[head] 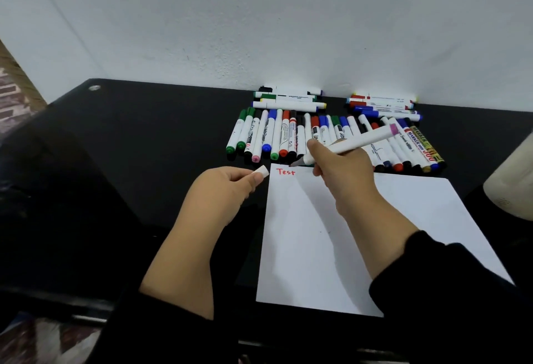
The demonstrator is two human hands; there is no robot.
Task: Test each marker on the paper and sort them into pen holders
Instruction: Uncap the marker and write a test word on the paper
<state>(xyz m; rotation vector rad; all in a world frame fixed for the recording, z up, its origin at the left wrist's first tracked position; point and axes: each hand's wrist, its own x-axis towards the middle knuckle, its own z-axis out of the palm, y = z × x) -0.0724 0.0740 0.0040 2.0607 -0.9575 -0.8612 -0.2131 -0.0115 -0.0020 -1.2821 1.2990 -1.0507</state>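
A white marker (360, 140) with a pink end is gripped in the right hand (340, 167), the fingers curled round its barrel. Its uncapped tip is pointed down and to the left, at the top edge of the sheet of paper (331, 242), just beside the word "Test" (285, 172) written there in red; whether the tip touches the paper cannot be told. A white cap (263, 171) is pinched between the thumb and fingers of the left hand (222, 190), which is held over the black table (129, 162) just left of the paper. A row of markers (317, 136) is laid side by side on the table behind the paper, and two smaller stacks (288, 98) are set crosswise against the white wall (259, 17). A pale rounded object (513, 187) is seen at the right edge, only partly in view.
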